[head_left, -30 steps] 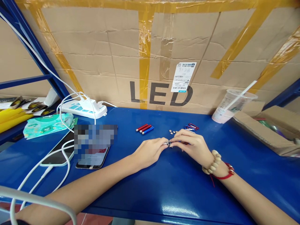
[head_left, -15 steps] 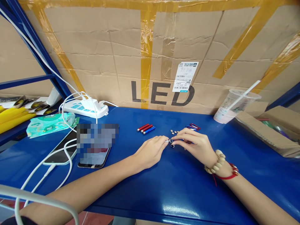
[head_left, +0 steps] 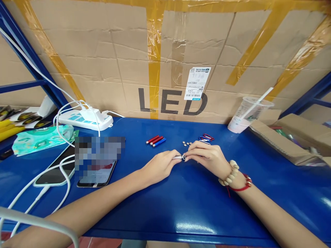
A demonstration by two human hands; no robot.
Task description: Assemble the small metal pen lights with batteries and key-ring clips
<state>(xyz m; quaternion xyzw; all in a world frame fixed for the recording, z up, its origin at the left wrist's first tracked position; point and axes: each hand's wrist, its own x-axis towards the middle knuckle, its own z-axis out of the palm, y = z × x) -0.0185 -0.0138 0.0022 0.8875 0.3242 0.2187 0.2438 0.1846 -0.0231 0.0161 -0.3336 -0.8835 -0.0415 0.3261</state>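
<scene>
My left hand [head_left: 160,166] and my right hand [head_left: 207,156] meet over the blue table [head_left: 191,203]. The left fingers are closed round a small silver tube [head_left: 179,157]; the right fingertips pinch its dark end cap. Just beyond the hands lie three small tubes [head_left: 155,140], two red and one blue, a row of several button cells [head_left: 187,143] and some red and blue clips [head_left: 206,137].
Two phones [head_left: 97,174] on white cables lie at the left, with a power strip [head_left: 85,120] behind and a green wipes packet [head_left: 41,139]. A plastic cup with straw [head_left: 244,115] and an open cardboard box [head_left: 289,141] stand at the right. Taped cardboard marked LED forms the back wall.
Both hands stay together on the small silver tube, with only slight finger shifts. The camera view has drifted a little to the right.
</scene>
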